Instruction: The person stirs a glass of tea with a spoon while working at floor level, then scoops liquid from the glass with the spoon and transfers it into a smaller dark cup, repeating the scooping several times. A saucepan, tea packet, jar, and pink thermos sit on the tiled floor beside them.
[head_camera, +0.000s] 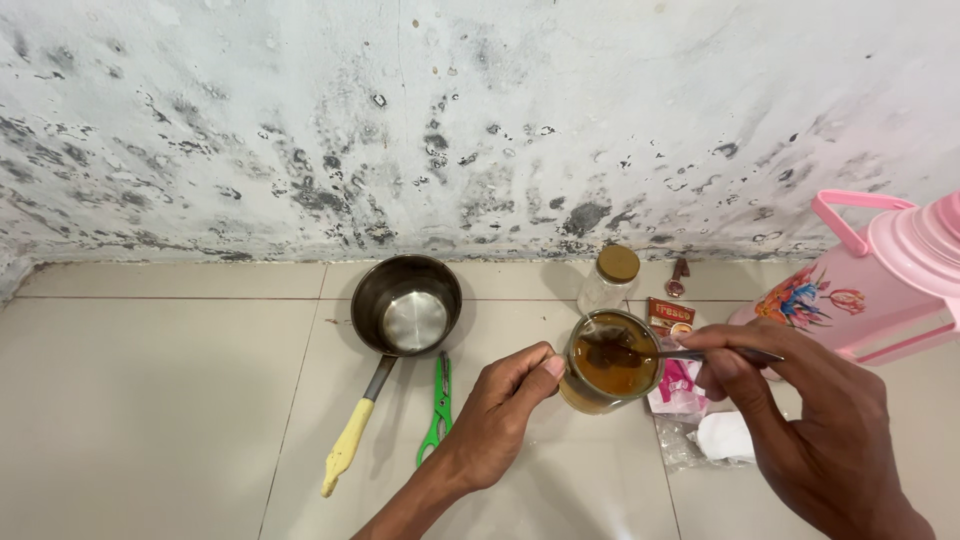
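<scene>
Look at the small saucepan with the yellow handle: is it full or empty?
Empty. The saucepan stands upright on the tiled floor, and its bare shiny metal bottom shows, with no liquid or food inside.

Near the back edge of the tiled floor, by the wall, lies a small red sachet (671, 313) — flat, rectangular, with pale lettering and a little cup picture. Just in front of it sits a pink-and-white packet (678, 388), partly hidden. Beside that, toward the right, rests a clear plastic bag (716, 440) holding something white — crumpled, its edges glinting. No signs or screens show.
</scene>
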